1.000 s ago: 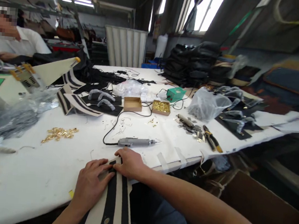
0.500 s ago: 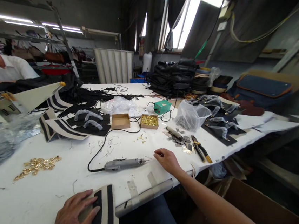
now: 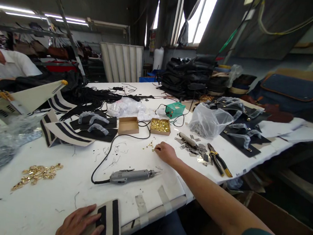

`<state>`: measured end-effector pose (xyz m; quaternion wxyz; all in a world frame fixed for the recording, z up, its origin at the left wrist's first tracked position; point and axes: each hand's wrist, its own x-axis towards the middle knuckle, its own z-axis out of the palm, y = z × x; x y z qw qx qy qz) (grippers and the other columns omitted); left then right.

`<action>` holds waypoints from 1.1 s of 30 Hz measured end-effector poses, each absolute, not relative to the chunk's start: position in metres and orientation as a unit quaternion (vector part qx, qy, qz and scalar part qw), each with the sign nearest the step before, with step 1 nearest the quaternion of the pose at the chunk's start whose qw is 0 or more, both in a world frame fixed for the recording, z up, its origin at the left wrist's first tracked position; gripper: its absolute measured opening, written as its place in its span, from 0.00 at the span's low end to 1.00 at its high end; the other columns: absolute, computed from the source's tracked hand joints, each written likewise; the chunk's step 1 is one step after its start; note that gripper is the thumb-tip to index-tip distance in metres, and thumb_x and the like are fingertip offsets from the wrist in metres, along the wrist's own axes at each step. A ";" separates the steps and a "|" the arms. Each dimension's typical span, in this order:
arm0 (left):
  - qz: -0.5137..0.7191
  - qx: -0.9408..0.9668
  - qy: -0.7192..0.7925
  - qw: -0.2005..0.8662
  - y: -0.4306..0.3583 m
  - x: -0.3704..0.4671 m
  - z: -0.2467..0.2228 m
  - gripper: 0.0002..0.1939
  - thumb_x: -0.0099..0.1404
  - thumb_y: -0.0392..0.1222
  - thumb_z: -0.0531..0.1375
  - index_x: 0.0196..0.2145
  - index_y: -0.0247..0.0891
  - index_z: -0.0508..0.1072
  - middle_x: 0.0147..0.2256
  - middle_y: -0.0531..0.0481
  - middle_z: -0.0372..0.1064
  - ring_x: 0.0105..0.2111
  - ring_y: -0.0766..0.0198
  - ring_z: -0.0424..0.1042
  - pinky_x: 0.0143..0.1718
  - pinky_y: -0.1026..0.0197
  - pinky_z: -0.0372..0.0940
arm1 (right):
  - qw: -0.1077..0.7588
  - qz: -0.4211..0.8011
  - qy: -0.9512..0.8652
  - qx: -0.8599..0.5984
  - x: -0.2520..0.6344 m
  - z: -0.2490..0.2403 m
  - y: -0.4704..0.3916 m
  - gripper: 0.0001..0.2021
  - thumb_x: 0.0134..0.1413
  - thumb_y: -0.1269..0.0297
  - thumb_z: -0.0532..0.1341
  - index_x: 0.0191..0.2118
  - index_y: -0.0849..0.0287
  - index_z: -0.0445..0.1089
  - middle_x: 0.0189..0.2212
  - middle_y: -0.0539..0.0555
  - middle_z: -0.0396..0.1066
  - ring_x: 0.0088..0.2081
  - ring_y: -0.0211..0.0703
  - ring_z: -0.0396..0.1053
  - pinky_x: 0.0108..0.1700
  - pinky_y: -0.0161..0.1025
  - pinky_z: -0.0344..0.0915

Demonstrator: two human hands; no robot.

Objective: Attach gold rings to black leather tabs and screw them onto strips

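My left hand (image 3: 78,223) presses on a cream panel with black stripes (image 3: 117,221) at the table's near edge; its thumb and fingers lie over the panel's dark patch. My right hand (image 3: 166,153) reaches across the table with its fingertips pinched together at a few loose small brass screws or studs (image 3: 150,145). What is between those fingertips, if anything, is hidden. A grey electric screwdriver (image 3: 132,176) lies on its side between my hands, its bit pointing right and its cord curving back.
Behind are a carton of brass pieces (image 3: 160,126), an empty carton (image 3: 128,126) and a green power box (image 3: 175,109). Pliers (image 3: 218,160) and metal plates (image 3: 195,146) lie right, gold rings (image 3: 38,174) left. A co-worker (image 3: 9,64) is at far left.
My right hand has moved back and slightly left, from beside the screwdriver's tip to the loose brass pieces. My left hand stays on the striped panel. The view has shifted a little.
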<state>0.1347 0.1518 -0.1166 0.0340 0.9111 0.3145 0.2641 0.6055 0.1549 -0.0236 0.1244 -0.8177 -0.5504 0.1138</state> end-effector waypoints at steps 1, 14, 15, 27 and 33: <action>0.264 0.911 0.315 0.032 0.151 0.135 -0.117 0.16 0.62 0.58 0.68 0.47 0.57 0.83 0.52 0.54 0.81 0.49 0.50 0.80 0.45 0.50 0.79 | 0.117 0.114 -0.554 -0.816 0.606 -0.023 0.154 0.14 0.68 0.63 0.57 0.47 0.54 0.81 0.50 0.54 0.77 0.48 0.43 0.72 0.45 0.35 0.62; 0.247 0.900 0.357 0.049 0.143 0.136 -0.114 0.16 0.64 0.59 0.67 0.48 0.57 0.83 0.55 0.54 0.79 0.53 0.48 0.77 0.47 0.47 0.77 | 0.028 0.146 -0.583 -0.798 0.618 -0.016 0.132 0.10 0.62 0.63 0.60 0.41 0.55 0.80 0.45 0.55 0.80 0.44 0.48 0.74 0.38 0.38 0.58; 0.246 0.899 0.358 0.051 0.143 0.136 -0.114 0.16 0.64 0.60 0.67 0.48 0.57 0.83 0.55 0.54 0.79 0.53 0.48 0.77 0.48 0.47 0.77 | 0.033 0.141 -0.585 -0.798 0.617 -0.016 0.129 0.11 0.64 0.63 0.59 0.43 0.54 0.80 0.46 0.55 0.79 0.45 0.47 0.74 0.39 0.38 0.58; 0.246 0.897 0.362 0.065 0.140 0.138 -0.111 0.16 0.65 0.58 0.66 0.48 0.57 0.82 0.55 0.53 0.78 0.54 0.49 0.75 0.50 0.47 0.75 | 0.066 0.128 -0.574 -0.806 0.619 -0.013 0.144 0.14 0.68 0.62 0.57 0.47 0.53 0.81 0.48 0.54 0.81 0.47 0.46 0.74 0.42 0.37 0.61; 0.246 0.894 0.369 0.066 0.141 0.136 -0.114 0.17 0.64 0.59 0.67 0.48 0.56 0.82 0.56 0.53 0.78 0.55 0.48 0.74 0.51 0.46 0.75 | 0.069 0.112 -0.569 -0.811 0.610 -0.017 0.166 0.11 0.65 0.61 0.60 0.46 0.53 0.80 0.46 0.53 0.80 0.44 0.44 0.74 0.39 0.36 0.60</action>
